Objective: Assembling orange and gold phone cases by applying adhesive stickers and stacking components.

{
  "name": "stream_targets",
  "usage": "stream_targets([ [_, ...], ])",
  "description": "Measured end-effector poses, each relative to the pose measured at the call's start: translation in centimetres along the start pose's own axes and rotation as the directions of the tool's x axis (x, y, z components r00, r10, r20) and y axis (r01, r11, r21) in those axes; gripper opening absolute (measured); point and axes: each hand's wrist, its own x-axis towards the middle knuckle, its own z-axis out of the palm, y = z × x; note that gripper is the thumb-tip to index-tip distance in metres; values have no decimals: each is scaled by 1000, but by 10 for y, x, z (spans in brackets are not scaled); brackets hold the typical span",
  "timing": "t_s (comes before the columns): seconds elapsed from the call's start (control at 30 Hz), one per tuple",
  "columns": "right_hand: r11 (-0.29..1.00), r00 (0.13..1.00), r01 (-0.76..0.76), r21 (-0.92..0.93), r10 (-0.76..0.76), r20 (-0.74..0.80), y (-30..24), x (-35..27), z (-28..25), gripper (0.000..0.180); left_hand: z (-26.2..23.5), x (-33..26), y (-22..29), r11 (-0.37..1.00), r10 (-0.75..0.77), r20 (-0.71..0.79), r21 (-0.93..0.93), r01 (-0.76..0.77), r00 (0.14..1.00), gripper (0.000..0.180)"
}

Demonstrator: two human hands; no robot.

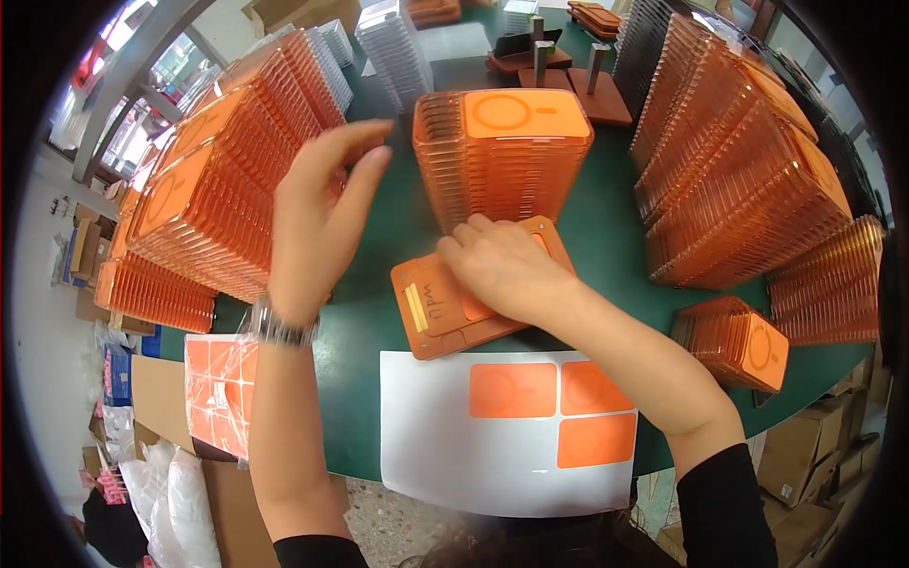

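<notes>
My left hand [322, 204] is raised left of the central stack, thumb and fingers apart with nothing between them. My right hand [502, 265] rests on a brown-orange jig plate [440, 331] that lies at a tilt on the table. Its fingers are curled together, and the fingertips and anything they grip are hidden. Part of a bright orange panel [473, 308] shows beneath that hand. Nearer to me lies a white backing sheet [426, 426] with three orange rectangular stickers [597, 442]. Behind the plate stands a tall stack of clear orange cases [507, 180], an orange sticker with a ring on its top.
More stacks of orange cases line the left [218, 189] and right [739, 189] of the green table [350, 407]. A small stack [734, 346] sits at the right edge. Wrapped orange sticker sheets [218, 388] lie at left. Brown jigs with metal posts [592, 80] are at the back.
</notes>
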Motion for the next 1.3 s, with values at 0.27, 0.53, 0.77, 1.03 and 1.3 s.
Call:
stream_targets([
  [0.27,995,958,80,57,-61,-280,-19,-35,12,14,31,38,-31,925,143,227,315,-211,963,24],
  [0.53,818,682,-229,528,522,-513,36,-103,-19,11,8,-26,-5,999,-12,156,37,6,988,15],
  [0.77,578,669,-357,734,707,-232,48,-120,-1,17,36,-141,-35,987,-150,133,-40,156,980,7],
  [1.03,211,670,-389,897,733,118,58,-95,18,37,40,-142,-30,994,-105,259,44,97,960,47],
  [1.3,27,624,-527,850,691,365,74,-77,14,45,50,-162,-33,917,-238,-42,320,239,970,77],
])
